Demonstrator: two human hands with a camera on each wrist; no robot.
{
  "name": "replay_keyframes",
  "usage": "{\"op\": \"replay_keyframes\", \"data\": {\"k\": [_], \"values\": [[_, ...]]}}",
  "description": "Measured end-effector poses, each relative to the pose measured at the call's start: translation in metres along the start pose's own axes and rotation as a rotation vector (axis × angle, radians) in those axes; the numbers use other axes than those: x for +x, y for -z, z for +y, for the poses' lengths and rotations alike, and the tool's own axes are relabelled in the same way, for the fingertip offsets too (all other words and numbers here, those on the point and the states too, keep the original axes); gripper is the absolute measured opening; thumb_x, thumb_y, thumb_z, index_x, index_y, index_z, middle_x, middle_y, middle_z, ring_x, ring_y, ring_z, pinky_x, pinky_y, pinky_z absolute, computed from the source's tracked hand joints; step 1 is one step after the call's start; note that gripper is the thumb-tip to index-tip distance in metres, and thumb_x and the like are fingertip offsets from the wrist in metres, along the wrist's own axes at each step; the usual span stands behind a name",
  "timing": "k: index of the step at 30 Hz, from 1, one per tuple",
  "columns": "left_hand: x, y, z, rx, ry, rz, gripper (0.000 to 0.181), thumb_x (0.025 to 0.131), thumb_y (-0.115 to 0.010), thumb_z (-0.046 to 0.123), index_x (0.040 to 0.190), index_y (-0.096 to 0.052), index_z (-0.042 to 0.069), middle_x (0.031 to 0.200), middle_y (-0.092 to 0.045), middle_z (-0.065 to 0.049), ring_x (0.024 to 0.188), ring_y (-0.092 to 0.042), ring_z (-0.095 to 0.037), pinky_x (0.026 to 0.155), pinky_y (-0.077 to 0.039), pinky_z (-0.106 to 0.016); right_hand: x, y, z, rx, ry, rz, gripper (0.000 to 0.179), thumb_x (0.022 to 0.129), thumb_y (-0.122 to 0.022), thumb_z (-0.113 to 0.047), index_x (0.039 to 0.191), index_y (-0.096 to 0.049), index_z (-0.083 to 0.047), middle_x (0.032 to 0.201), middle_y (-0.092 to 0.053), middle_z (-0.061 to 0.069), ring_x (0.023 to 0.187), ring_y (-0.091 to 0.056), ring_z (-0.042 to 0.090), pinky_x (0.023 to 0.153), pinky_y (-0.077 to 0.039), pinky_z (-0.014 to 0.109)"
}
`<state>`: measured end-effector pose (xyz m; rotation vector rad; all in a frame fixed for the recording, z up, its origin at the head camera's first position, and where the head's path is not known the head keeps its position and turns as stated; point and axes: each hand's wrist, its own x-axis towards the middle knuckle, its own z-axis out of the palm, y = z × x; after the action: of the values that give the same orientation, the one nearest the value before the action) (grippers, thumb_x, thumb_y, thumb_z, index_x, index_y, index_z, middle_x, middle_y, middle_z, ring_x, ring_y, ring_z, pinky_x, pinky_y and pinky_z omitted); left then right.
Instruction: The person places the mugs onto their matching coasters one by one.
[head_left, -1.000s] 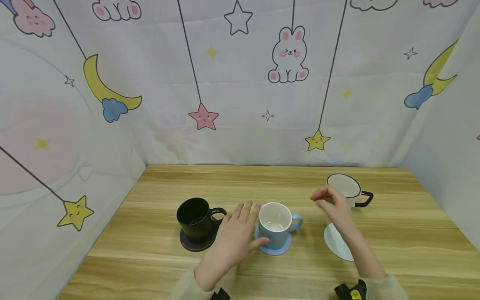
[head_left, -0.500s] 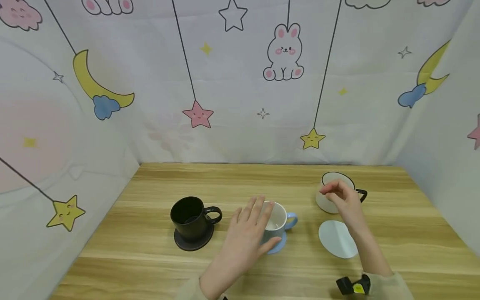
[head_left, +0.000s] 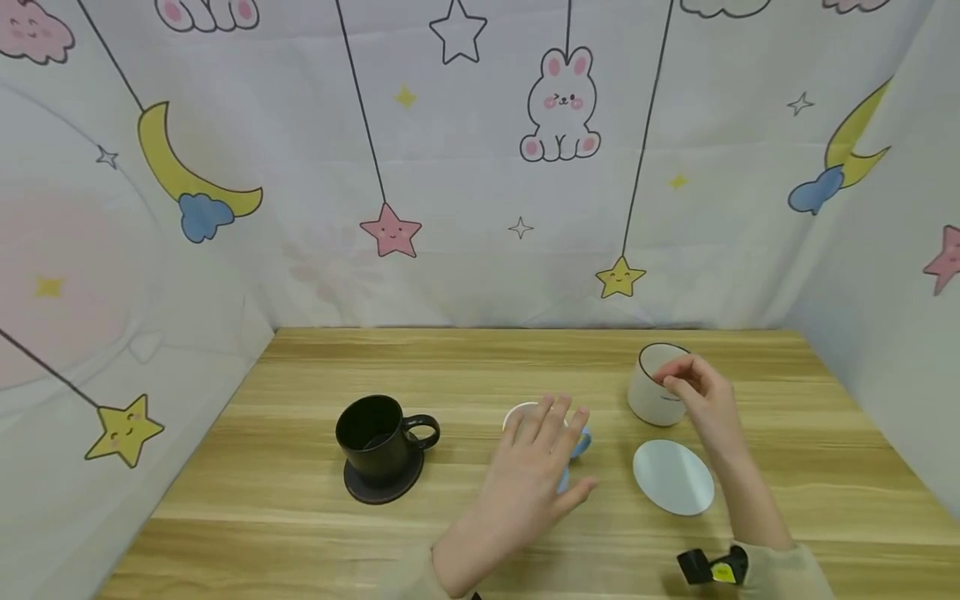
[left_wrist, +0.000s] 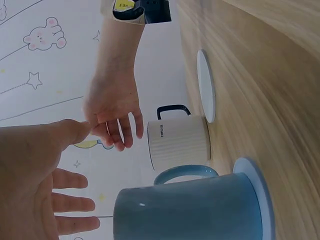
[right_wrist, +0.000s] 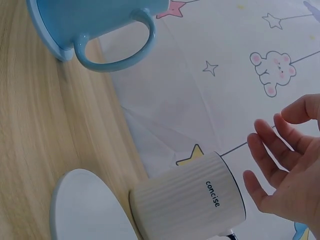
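My left hand (head_left: 525, 479) is held over the blue mug (left_wrist: 190, 210) with its fingers straight and spread, overlapping most of it in the head view. That mug stands upright on a blue coaster (left_wrist: 260, 195). Beside the ribbed white mug (head_left: 648, 404) hovers my right hand (head_left: 705, 400), its fingers loosely bent and holding nothing. In the right wrist view its fingertips are apart from the white mug's dark rim. Behind the right hand, the head view hides the mug's black handle (left_wrist: 172, 107). In front of this mug a pale round coaster (head_left: 672, 477) lies bare on the table.
At the left, a black mug (head_left: 375, 442) stands on a black coaster (head_left: 384, 490). Wood-grain table (head_left: 247, 467) lies beneath everything. A printed cloth (head_left: 465, 183) with stars and rabbits hangs along the back and both sides.
My left hand has moved right, from between the black and blue mugs to over the blue one. The right hand has shifted right across the white mug. The mugs have stayed in place.
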<state>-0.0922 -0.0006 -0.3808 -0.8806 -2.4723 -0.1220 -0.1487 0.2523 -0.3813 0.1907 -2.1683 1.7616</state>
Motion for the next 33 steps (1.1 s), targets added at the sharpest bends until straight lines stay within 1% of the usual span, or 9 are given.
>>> {"op": "replay_keyframes", "data": {"k": [4,9,14,22,27,30,33], "values": [[0.004,-0.005,0.007,0.015,-0.032,0.011,0.071,0.087,-0.059,0.059,0.142,-0.046,0.016,0.146,-0.047,-0.007,0.136,-0.046,-0.025,0.106,-0.042,-0.045,0.001,0.003,0.003,-0.034,-0.012,0.028,0.007,0.094,-0.055,-0.004,0.094,-0.061,0.000,0.086,-0.066,-0.019,0.085,-0.059,0.000,0.077,-0.045,0.012],[0.008,-0.010,0.013,-0.009,-0.034,-0.026,0.070,0.088,-0.058,0.058,0.143,-0.044,0.016,0.146,-0.047,-0.006,0.137,-0.045,-0.024,0.106,-0.043,-0.046,0.002,0.006,0.007,-0.047,-0.014,0.038,0.010,0.095,-0.055,-0.006,0.095,-0.060,0.003,0.086,-0.066,-0.019,0.086,-0.059,0.001,0.078,-0.045,0.011],[0.012,-0.014,0.018,-0.029,-0.026,-0.063,0.070,0.089,-0.057,0.058,0.144,-0.042,0.017,0.147,-0.047,-0.004,0.138,-0.044,-0.023,0.107,-0.042,-0.046,0.002,0.010,0.009,-0.060,-0.021,0.061,0.010,0.095,-0.054,-0.005,0.095,-0.059,0.004,0.085,-0.066,-0.020,0.085,-0.059,-0.003,0.078,-0.044,0.010],[0.020,-0.021,0.026,-0.057,-0.022,-0.115,0.067,0.091,-0.053,0.057,0.144,-0.043,0.018,0.148,-0.047,-0.004,0.138,-0.043,-0.022,0.109,-0.039,-0.045,0.003,0.018,0.011,0.001,-0.033,0.111,0.007,0.095,-0.054,-0.003,0.093,-0.059,0.000,0.083,-0.066,-0.017,0.083,-0.061,-0.002,0.079,-0.044,0.007],[0.023,-0.026,0.029,-0.076,-0.021,-0.117,0.066,0.091,-0.054,0.057,0.144,-0.044,0.019,0.147,-0.047,-0.004,0.138,-0.043,-0.022,0.110,-0.038,-0.045,0.004,0.023,0.014,0.050,-0.042,0.151,0.007,0.095,-0.054,-0.002,0.091,-0.060,-0.002,0.082,-0.068,-0.017,0.083,-0.061,-0.002,0.081,-0.043,0.008],[0.025,-0.029,0.031,-0.081,-0.025,-0.111,0.064,0.091,-0.054,0.056,0.143,-0.046,0.019,0.146,-0.048,-0.004,0.137,-0.044,-0.021,0.110,-0.038,-0.045,0.005,0.026,0.016,0.072,-0.057,0.174,0.008,0.095,-0.054,-0.004,0.091,-0.060,-0.004,0.081,-0.068,-0.017,0.085,-0.060,-0.002,0.083,-0.041,0.009],[0.027,-0.030,0.033,-0.095,-0.029,-0.110,0.062,0.091,-0.055,0.057,0.141,-0.047,0.021,0.145,-0.050,-0.003,0.137,-0.045,-0.021,0.110,-0.039,-0.045,0.005,0.028,0.018,0.061,-0.084,0.195,0.007,0.095,-0.056,-0.007,0.092,-0.061,-0.004,0.081,-0.068,-0.018,0.085,-0.059,-0.002,0.084,-0.040,0.009]]}}
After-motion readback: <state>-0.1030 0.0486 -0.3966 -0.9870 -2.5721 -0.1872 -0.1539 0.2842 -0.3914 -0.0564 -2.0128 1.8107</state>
